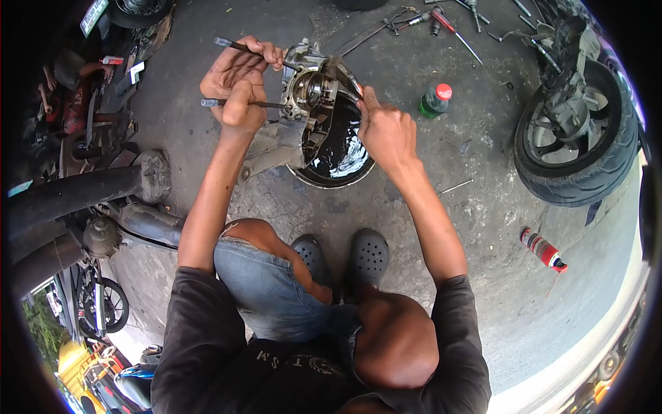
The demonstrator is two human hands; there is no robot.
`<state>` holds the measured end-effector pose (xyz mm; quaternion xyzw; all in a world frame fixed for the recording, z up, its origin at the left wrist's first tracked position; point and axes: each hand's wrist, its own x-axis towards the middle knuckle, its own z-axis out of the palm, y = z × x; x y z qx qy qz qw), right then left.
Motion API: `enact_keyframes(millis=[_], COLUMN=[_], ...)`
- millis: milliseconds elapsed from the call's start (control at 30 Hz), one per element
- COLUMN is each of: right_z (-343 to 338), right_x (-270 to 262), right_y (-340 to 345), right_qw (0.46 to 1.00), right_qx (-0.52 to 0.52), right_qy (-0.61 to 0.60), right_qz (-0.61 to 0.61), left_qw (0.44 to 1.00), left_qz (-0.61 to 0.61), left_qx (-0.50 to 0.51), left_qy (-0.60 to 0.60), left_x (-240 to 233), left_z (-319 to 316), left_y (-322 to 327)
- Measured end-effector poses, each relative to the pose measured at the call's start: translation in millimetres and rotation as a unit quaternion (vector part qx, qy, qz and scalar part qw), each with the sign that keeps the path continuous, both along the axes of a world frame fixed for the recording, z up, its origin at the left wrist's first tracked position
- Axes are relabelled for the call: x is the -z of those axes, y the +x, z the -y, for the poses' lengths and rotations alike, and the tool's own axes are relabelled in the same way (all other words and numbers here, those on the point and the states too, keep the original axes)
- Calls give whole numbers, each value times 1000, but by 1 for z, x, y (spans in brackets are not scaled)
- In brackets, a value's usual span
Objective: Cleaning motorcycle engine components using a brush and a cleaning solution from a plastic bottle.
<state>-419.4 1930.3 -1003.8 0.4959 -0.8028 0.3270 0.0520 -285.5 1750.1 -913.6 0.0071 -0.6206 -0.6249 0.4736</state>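
Observation:
A scooter engine crankcase (283, 133) is held tilted over a round basin (331, 185) of dark, oily liquid. Two long cylinder studs stick out of it to the left: an upper stud (239, 46) and a lower stud (214, 102). Around these studs my left hand (240, 85) is closed, fingers on the upper one and thumb by the lower. My right hand (388, 129) grips the handle of a brush (352, 80), its bristles against the crankcase beside the round cylinder opening (309, 92). Part of the handle is hidden by my fingers.
A green bottle with a red cap (436, 101), a thin metal rod (456, 187) and a red spray can (542, 247) are to the right. Beyond them stands a wheel (579, 139). A screwdriver (455, 33) lies among tools ahead. Another person's arm (95, 68) shows at left.

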Motion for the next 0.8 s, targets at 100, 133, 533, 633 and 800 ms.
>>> enact_keyframes(millis=[100, 133, 533, 633, 800], right_z=[13, 14, 20, 18, 19], right_x=[16, 19, -2, -4, -14], right_y=[-2, -2, 6, 7, 2], right_qw=[996, 992, 992, 989, 995], right_qx=[-18, -22, -8, -13, 12], right_qy=[70, 115, 108, 126, 87], right_qz=[42, 50, 68, 82, 55], left_qw=[1000, 1000, 999, 999, 999], left_qz=[-11, -19, -43, -23, -48], left_qx=[-12, -7, 12, 24, -5], left_qy=[6, 9, -3, -18, -5], left_x=[-2, -2, -1, 0, 0], left_z=[-1, -2, -15, -17, -17], left_y=[-4, -5, -12, -13, -12])
